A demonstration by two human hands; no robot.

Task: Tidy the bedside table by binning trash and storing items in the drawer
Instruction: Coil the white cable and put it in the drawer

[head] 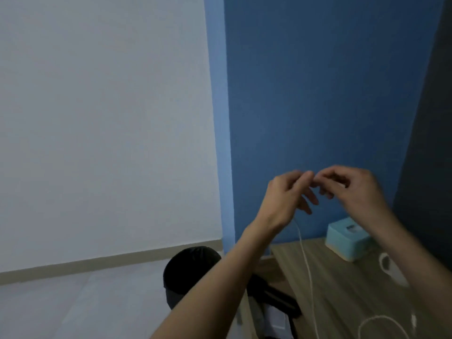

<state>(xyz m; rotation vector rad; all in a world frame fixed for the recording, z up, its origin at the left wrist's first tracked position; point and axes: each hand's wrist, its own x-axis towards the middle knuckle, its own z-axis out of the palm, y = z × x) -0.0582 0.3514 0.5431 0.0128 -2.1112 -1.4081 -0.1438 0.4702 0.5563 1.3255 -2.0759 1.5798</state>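
Observation:
Both hands are raised in front of the blue wall, fingertips together. My left hand (287, 194) and my right hand (352, 189) pinch a thin white cable (307, 265). The cable hangs from my left hand down to the wooden bedside table (342, 289) and ends in a loop (381, 324) near the frame's bottom edge. The cable's end between my fingers is blurred. A black bin (186, 263) lined with a dark bag stands on the floor left of the table.
A light blue box (347, 238) sits at the table's back by the wall. A white roll-like object (389, 265) lies beside it, partly behind my right forearm. A dark open space with white contents (276, 311) shows at the table's left side.

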